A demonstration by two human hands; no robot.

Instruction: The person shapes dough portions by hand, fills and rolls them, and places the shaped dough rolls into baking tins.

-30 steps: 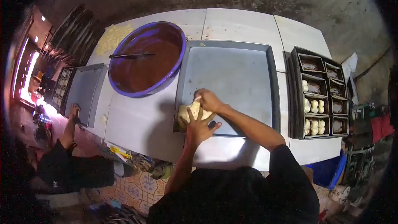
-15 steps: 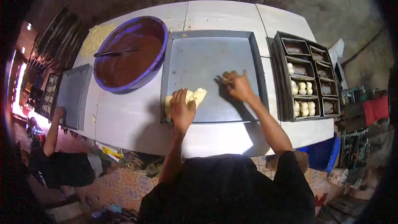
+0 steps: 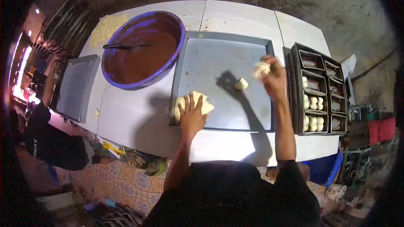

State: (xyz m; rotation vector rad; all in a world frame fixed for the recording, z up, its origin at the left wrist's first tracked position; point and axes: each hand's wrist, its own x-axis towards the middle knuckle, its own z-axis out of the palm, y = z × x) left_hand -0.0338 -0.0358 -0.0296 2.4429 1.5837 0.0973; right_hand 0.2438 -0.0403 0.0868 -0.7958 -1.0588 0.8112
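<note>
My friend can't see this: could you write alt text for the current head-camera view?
A person's left hand rests on a large dough lump in a metal tray; the right hand seems to hold something pale and blurred. A small dough piece lies between the hands. Left stands a purple basin of brown mixture; right, baking tins, some holding dough balls.
</note>
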